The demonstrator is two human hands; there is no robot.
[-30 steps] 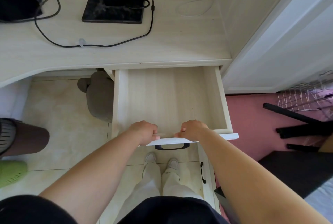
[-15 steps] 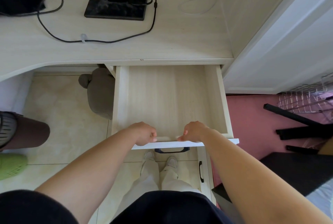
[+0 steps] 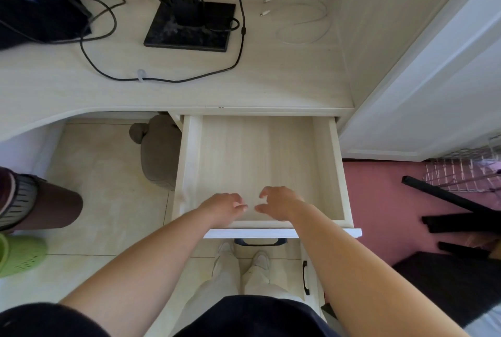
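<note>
Both hands are seen empty, fingers loosely curled, left hand (image 3: 223, 208) and right hand (image 3: 279, 205) over the front of the pale wood-grain rectangular drawer (image 3: 257, 155), which stands far out under the desk (image 3: 271, 79); opening is judged done, so a fresh grip on its white front panel (image 3: 244, 233) is called for next.

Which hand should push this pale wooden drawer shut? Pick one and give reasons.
Right, probably. Both hands hang loosely curled over the open pale wooden drawer, holding nothing, but the right hand sits nearer the middle of its white front edge, while the left hand is towards that edge's left end.
</note>
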